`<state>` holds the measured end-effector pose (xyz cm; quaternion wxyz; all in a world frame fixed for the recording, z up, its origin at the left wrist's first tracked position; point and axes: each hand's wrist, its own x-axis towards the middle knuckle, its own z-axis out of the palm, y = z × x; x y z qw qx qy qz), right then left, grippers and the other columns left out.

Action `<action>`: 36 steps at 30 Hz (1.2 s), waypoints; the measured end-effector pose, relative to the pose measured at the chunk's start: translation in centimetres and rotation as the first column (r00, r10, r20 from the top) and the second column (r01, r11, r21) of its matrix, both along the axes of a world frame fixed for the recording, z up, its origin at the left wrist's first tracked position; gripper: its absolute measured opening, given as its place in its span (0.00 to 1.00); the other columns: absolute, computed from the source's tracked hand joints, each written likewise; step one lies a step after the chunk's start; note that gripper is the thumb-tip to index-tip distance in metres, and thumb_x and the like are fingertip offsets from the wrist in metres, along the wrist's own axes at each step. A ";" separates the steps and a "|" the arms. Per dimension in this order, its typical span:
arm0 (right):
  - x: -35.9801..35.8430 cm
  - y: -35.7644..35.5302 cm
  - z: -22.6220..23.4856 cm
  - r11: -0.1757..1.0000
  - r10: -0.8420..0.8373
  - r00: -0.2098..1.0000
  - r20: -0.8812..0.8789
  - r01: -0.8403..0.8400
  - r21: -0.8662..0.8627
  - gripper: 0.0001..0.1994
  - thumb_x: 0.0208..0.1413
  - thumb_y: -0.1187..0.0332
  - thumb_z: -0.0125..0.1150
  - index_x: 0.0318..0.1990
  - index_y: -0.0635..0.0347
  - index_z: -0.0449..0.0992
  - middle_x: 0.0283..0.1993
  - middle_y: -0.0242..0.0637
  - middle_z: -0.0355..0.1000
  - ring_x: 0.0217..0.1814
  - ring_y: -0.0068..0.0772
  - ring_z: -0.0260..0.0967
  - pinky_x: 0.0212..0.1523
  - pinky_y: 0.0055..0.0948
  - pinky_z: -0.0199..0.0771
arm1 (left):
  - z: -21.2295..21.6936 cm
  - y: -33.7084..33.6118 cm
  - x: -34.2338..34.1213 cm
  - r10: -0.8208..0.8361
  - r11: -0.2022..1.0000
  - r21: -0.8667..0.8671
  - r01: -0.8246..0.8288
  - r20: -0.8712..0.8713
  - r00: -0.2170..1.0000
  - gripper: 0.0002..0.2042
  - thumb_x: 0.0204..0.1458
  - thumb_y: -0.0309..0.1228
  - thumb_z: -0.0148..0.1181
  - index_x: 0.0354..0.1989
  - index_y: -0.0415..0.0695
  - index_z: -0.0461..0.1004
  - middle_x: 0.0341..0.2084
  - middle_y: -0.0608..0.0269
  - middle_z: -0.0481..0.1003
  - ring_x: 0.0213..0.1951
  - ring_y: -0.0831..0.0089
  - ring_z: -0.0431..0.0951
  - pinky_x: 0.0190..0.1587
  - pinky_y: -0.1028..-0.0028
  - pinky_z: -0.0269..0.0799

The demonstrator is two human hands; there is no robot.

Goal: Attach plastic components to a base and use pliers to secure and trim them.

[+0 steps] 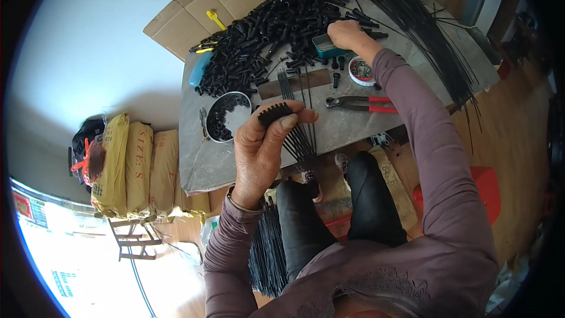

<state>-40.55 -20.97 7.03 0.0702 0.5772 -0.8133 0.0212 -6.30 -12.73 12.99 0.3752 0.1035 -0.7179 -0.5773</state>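
Small home workshop: parts-heaped table (235, 159), pliers (360, 103), stacked sacks (138, 165).

On show: 1 red-handled pincers (360, 103), 1 round metal bowl (226, 116), 3 yellow sacks (139, 168), 2 hands.

Your left hand (265, 147) grips a fanned row of thin black rods (297, 121), capped ends lined up above your thumb, shafts splaying past the fingers. Your right hand (347, 34) reaches into a small teal box (325, 47) beside the heap of black caps (265, 29).
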 end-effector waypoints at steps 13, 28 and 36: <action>5.6 7.0 6.2 0.699 0.430 0.861 0.270 -0.128 -0.703 0.08 0.56 0.67 0.54 0.36 0.60 0.75 0.31 0.39 0.73 0.33 0.32 0.71 0.34 0.32 0.69 | -0.2 -0.1 -0.6 -0.056 0.995 0.075 0.061 -0.069 0.996 0.10 0.60 0.27 0.51 0.46 0.37 0.72 0.35 0.58 0.79 0.42 0.72 0.78 0.51 0.72 0.70; 16.5 16.3 10.0 0.483 0.808 0.556 0.193 -0.438 -0.758 0.07 0.48 0.82 0.63 0.34 0.63 0.75 0.31 0.31 0.69 0.31 0.20 0.70 0.29 0.19 0.71 | 0.1 0.6 -0.3 -0.019 0.997 0.075 0.022 -0.045 0.999 0.09 0.60 0.26 0.51 0.45 0.37 0.73 0.34 0.61 0.78 0.41 0.74 0.78 0.50 0.74 0.70; 17.0 17.0 11.7 0.407 0.758 0.647 -0.079 -0.565 -0.718 0.06 0.43 0.79 0.67 0.28 0.61 0.75 0.27 0.30 0.68 0.29 0.23 0.70 0.25 0.22 0.71 | -0.1 0.7 -0.4 -0.030 0.998 0.048 0.033 -0.055 0.998 0.09 0.60 0.27 0.52 0.44 0.38 0.74 0.34 0.62 0.79 0.41 0.77 0.77 0.50 0.75 0.69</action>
